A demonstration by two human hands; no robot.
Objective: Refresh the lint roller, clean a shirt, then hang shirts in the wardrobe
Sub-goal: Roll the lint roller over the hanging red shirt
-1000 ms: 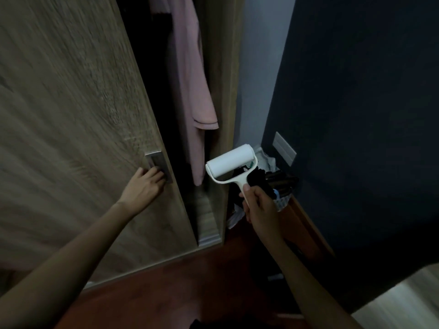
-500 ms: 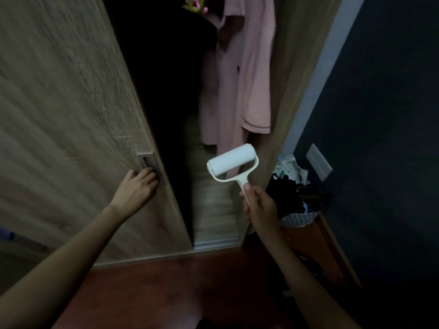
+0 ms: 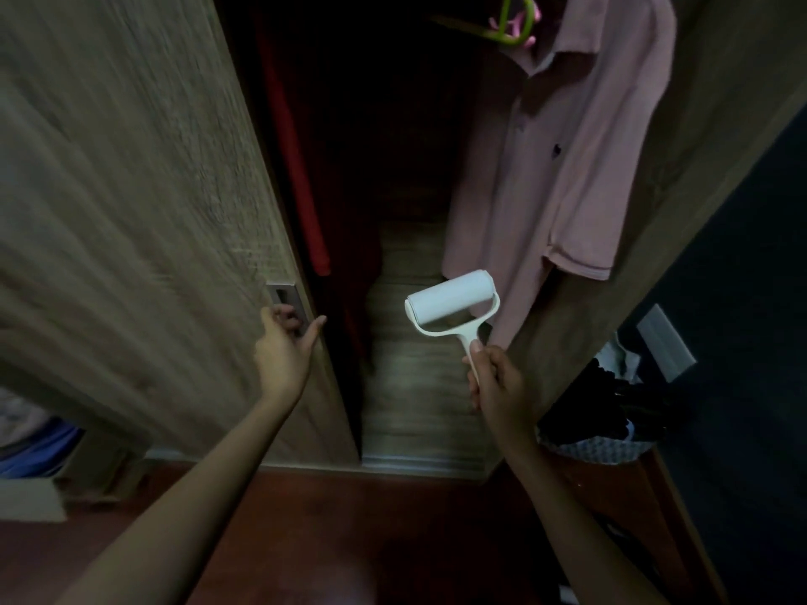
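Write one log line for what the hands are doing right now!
left hand: on door handle | right hand: holding lint roller | pink shirt: hanging in wardrobe

Probably a home bedroom: wardrobe (image 3: pixel 131 211) with hung pink shirt (image 3: pixel 567 168).

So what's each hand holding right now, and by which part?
The right hand holds the lint roller by the lower end of its white handle, roller head up. The left hand holds nothing loose; its fingers hook the wardrobe door's recessed metal pull.
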